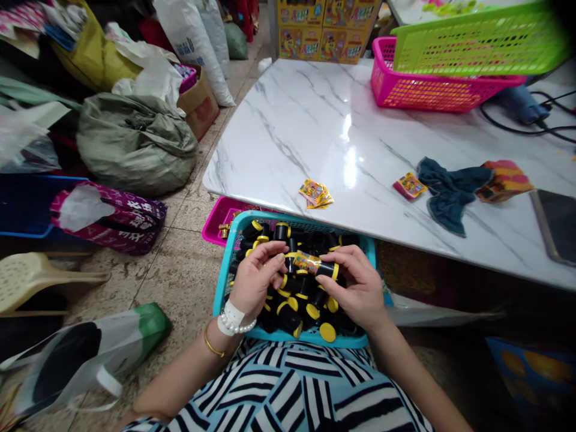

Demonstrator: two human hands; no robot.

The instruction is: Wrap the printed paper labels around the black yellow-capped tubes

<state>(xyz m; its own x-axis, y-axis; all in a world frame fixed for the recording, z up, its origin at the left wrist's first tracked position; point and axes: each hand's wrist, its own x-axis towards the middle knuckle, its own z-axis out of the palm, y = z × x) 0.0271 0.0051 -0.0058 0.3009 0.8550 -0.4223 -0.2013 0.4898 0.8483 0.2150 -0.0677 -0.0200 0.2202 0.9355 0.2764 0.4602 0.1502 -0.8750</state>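
Note:
My right hand (355, 285) grips a small black tube with a yellow cap (327, 269) between thumb and fingers. A clear, colourfully printed sleeve (307, 262) covers the tube's left part. My left hand (258, 276) is at the sleeve's left end, its thumb and forefinger drawn close together; whether they pinch the sleeve's edge, I cannot make out. Below both hands, a blue basket (220, 294) holds many more black tubes with yellow caps, lying in all directions. On the table just beyond the basket lies a small fanned pile of printed sleeves (317, 194).
The white marbled table (288, 138) bears a pink basket (445, 93), a green basket (477, 42), a blue cloth (454, 186), another sleeve bundle (410, 186) and a phone (555, 222). A second pink basket (213, 219) sits under the table edge. Bags and a stool (31, 279) crowd the left floor.

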